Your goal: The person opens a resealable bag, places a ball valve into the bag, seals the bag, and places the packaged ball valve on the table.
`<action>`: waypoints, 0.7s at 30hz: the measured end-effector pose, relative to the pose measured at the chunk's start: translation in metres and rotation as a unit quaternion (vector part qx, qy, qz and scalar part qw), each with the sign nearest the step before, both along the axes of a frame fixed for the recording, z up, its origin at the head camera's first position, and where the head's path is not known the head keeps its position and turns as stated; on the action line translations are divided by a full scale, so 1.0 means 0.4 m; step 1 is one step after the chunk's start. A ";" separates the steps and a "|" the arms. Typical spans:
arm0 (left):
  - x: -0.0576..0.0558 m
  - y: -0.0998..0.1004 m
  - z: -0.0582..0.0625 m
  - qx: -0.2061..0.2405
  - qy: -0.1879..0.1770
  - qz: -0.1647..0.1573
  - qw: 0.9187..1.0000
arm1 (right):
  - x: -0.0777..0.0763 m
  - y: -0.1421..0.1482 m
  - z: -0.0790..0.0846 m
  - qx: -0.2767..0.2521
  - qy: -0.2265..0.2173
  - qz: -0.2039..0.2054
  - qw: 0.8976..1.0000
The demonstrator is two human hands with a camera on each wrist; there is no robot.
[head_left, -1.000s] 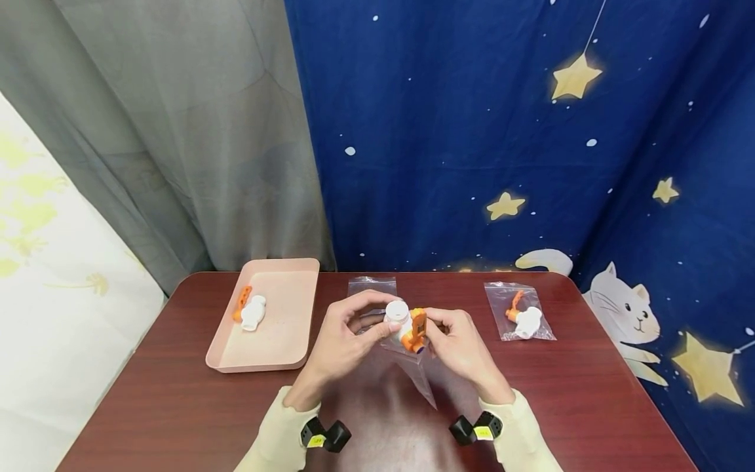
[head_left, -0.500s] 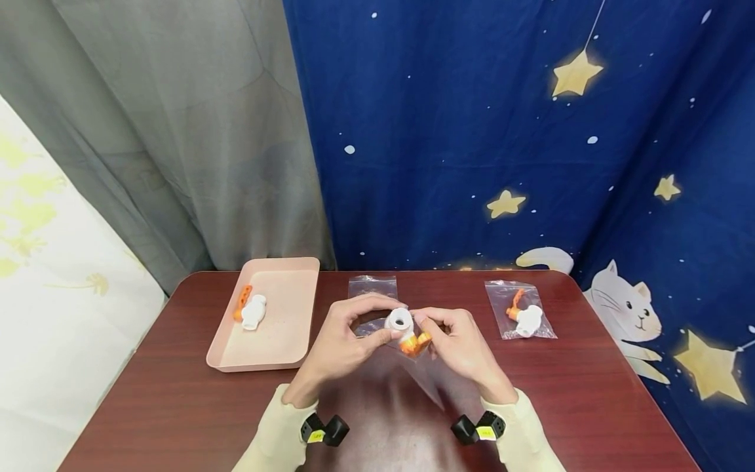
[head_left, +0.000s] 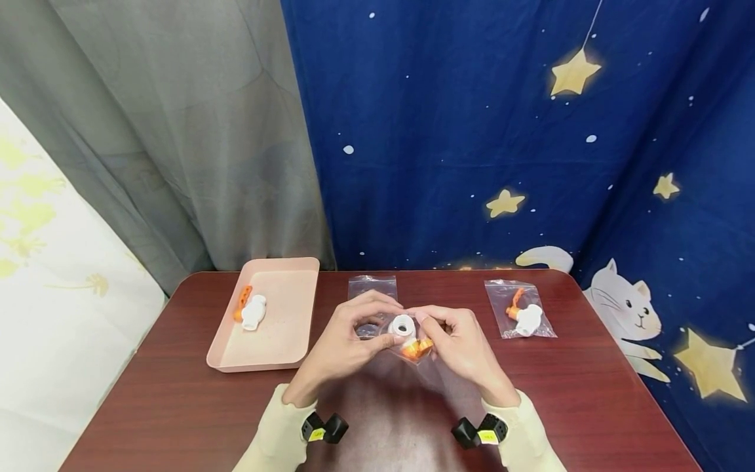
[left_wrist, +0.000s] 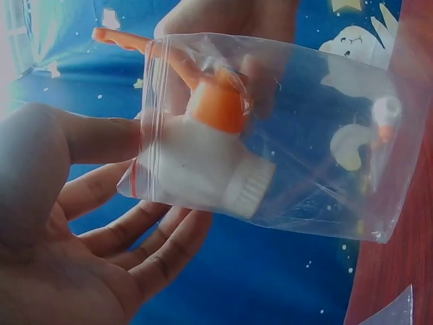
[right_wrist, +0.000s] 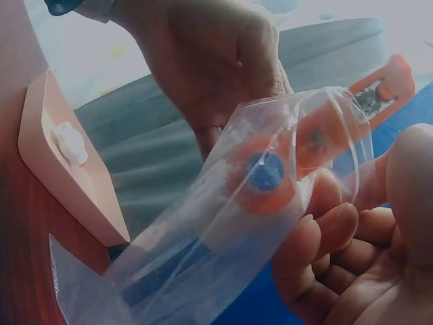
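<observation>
Between both hands is a white plastic ball valve with an orange lever. In the left wrist view its white body lies inside a clear zip bag, while the lever's end sticks out past the zip edge. My left hand holds the valve through the bag, thumb on one side and fingers on the other. My right hand pinches the bag near its mouth, beside the lever. The blue dot at the lever's pivot shows through the plastic in the right wrist view.
A pink tray on the left holds a similar valve outside any bag. On the right lies another bagged valve. Behind the hands a clear zip bag rests on the brown table. Curtains hang behind the table.
The valve has tipped and turned, so its round white opening faces the head camera and the lever points away to the right. The right hand's fingers have shifted slightly left along the bag.
</observation>
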State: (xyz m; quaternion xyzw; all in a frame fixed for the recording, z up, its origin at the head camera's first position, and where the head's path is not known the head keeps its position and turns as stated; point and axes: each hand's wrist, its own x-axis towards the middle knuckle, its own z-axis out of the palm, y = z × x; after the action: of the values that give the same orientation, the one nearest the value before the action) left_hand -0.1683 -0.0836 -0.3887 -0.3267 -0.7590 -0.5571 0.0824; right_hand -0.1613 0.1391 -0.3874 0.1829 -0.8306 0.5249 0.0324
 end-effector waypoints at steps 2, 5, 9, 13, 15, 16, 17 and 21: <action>0.001 -0.002 0.000 -0.005 -0.013 0.002 1.000 | 0.000 -0.002 0.000 -0.004 0.006 0.003 1.000; 0.002 -0.005 -0.002 -0.015 -0.039 -0.004 0.999 | -0.001 -0.006 -0.001 -0.015 0.021 0.009 1.000; 0.003 -0.008 -0.002 -0.033 -0.069 -0.015 0.997 | -0.001 -0.008 -0.004 -0.017 0.039 0.008 0.999; 0.006 -0.008 0.001 -0.043 -0.067 0.008 0.997 | -0.001 -0.008 -0.004 -0.010 0.040 0.004 0.999; 0.009 -0.005 0.004 -0.038 -0.065 0.027 0.997 | 0.000 -0.009 -0.004 -0.011 0.043 0.008 0.999; 0.012 -0.002 0.006 -0.032 -0.067 0.033 0.997 | 0.000 -0.009 -0.003 -0.013 0.046 0.011 0.999; 0.014 0.001 0.008 -0.027 -0.068 0.040 0.997 | 0.000 -0.008 -0.004 -0.013 0.050 0.014 0.999; 0.023 0.016 0.013 -0.030 -0.064 0.067 0.995 | 0.001 -0.010 -0.004 -0.008 0.069 0.036 0.997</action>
State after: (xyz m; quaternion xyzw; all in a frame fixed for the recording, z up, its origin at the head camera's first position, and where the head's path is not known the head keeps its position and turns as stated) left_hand -0.1593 -0.0772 -0.3834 -0.2406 -0.7996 -0.5468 0.0607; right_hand -0.1609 0.1352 -0.3891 0.2482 -0.8149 0.5188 0.0726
